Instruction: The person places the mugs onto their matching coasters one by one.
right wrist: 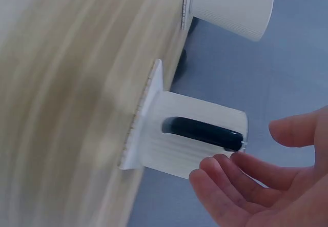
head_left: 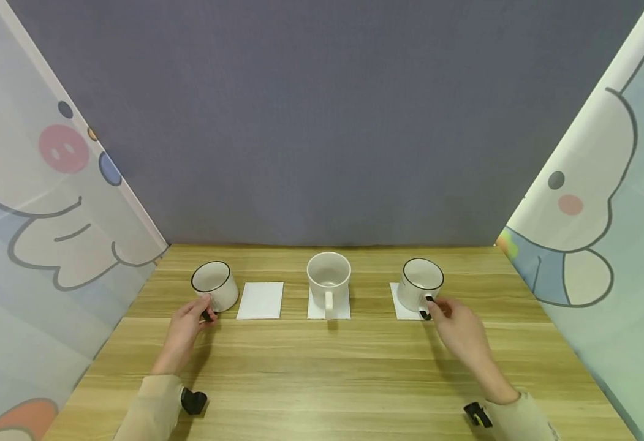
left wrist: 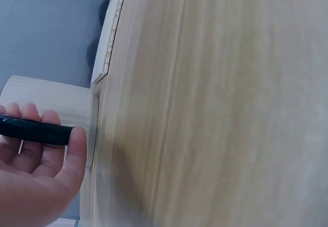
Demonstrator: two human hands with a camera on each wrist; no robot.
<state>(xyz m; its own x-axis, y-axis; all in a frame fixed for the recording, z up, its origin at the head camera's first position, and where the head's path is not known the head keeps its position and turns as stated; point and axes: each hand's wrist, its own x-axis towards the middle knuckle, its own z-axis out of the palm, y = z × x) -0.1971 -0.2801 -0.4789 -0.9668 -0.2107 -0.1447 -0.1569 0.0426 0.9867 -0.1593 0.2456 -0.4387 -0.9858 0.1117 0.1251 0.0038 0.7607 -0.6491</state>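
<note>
At the left of the table, my left hand (head_left: 186, 321) grips the black handle (left wrist: 36, 129) of a white mug with a dark rim (head_left: 223, 294). Its fingers pass behind the handle and the thumb presses near the handle's lower end. On the right, a second dark-rimmed white mug (head_left: 414, 297) stands upright on a white square coaster (head_left: 401, 310). My right hand (head_left: 459, 324) is beside that mug's black handle (right wrist: 202, 133). In the right wrist view its thumb is spread away from the fingers, and the fingertips are close to the handle without wrapping it.
An all-white mug (head_left: 329, 272) stands on a coaster (head_left: 344, 311) in the middle, its handle toward me. Another white coaster (head_left: 260, 300) lies just right of the left mug. A grey panel (head_left: 322, 153) rises behind the wooden table (head_left: 322, 380), with cartoon-printed sheets at both sides.
</note>
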